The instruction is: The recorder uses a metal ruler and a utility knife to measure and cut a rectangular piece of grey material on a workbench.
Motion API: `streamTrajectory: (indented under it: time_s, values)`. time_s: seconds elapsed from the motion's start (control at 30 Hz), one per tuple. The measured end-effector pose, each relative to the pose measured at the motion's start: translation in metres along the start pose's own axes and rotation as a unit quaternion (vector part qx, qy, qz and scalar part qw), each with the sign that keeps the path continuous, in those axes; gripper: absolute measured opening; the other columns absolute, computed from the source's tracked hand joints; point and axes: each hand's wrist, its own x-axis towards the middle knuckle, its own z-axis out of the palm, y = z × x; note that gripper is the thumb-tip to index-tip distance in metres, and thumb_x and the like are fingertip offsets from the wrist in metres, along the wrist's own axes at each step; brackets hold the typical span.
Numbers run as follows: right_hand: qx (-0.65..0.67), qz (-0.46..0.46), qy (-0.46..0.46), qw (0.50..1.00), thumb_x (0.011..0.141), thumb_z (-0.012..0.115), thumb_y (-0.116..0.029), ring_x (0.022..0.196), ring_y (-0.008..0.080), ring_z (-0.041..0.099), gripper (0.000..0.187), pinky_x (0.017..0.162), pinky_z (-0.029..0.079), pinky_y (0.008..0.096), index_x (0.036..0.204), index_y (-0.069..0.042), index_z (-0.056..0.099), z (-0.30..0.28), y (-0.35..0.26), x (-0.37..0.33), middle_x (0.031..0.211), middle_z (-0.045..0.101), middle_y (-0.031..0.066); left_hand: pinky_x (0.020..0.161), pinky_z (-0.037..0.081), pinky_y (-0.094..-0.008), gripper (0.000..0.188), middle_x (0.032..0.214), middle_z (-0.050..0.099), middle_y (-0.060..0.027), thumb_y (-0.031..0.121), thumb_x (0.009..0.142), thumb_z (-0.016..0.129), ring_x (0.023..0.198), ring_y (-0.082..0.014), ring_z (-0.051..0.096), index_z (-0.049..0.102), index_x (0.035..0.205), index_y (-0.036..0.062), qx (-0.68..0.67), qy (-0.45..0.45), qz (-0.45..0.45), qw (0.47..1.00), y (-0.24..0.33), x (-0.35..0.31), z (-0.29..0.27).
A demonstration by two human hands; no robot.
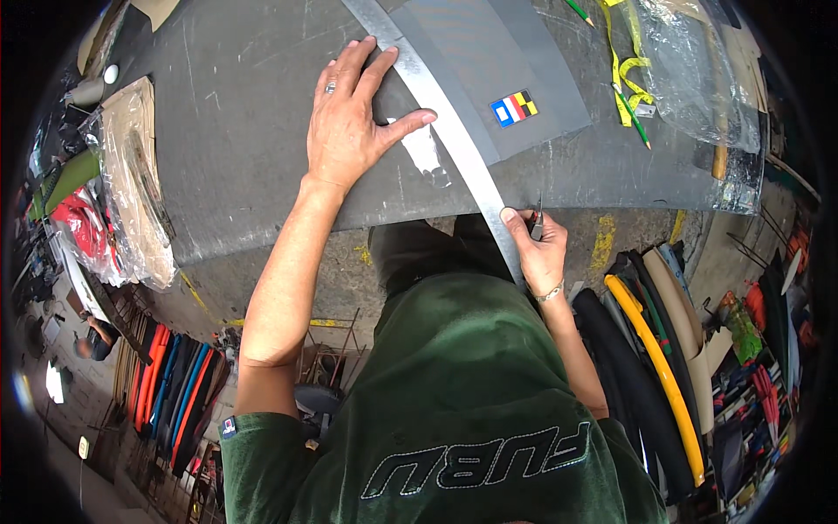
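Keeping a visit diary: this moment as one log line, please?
left hand: on ruler | right hand: at ruler's end, holding pointed tool | grey sheet: bears flag patch

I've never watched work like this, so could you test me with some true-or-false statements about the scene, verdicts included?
1. The left hand touches the metal strip. True.
2. The right hand is empty. False: it holds a dark pointed tool.
3. The patch is left of the strip. False: it is right of it.
4. A green pencil lies by the yellow tape. True.
5. The yellow roll is on the table. False: it is off it.
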Motion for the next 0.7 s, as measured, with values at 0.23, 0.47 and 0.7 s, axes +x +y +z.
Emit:
streamTrajectory:
  time_s: [0.23,0.47,0.7]
  values:
    - [-0.011,-0.002,0.000,1.000,0.090,0.083,-0.023,0.061,0.0030,0.045,0.024,0.054,0.037,0.0245,0.084,-0.001,0.076,-0.0012,0.0009,-0.0001,0.065,0.058,-0.0076,0.119,0.035,-0.0511,0.090,0.152,0.051,-0.0124,0.065,0.072,0.083,0.144,-0.0333,0.045,0.059,0.142,0.0138,-0.002,0.004,0.004,1.000,-0.0006,0.0003,0.0006]
    - [-0.003,-0.013,0.007,1.000,0.089,0.084,-0.023,0.061,0.0028,0.045,0.024,0.054,0.037,0.0244,0.084,-0.001,0.076,-0.0010,0.0038,0.0006,0.065,0.057,-0.0075,0.119,0.036,-0.0507,0.090,0.152,0.051,-0.0121,0.066,0.072,0.082,0.144,-0.0328,0.044,0.059,0.142,0.0133,0.002,0.004,0.003,1.000,-0.0002,0.0000,0.0003]
    - [-0.041,0.027,-0.019,0.999,0.093,0.080,-0.020,0.072,0.0043,0.056,0.022,0.069,0.046,0.0241,0.092,0.002,0.076,-0.0043,-0.0037,0.0003,0.078,0.070,-0.0022,0.120,0.034,-0.0503,0.089,0.152,0.051,-0.0114,0.064,0.074,0.083,0.145,-0.0327,0.044,0.059,0.141,0.0115,0.004,0.003,0.008,1.000,0.0001,0.0004,0.0006]
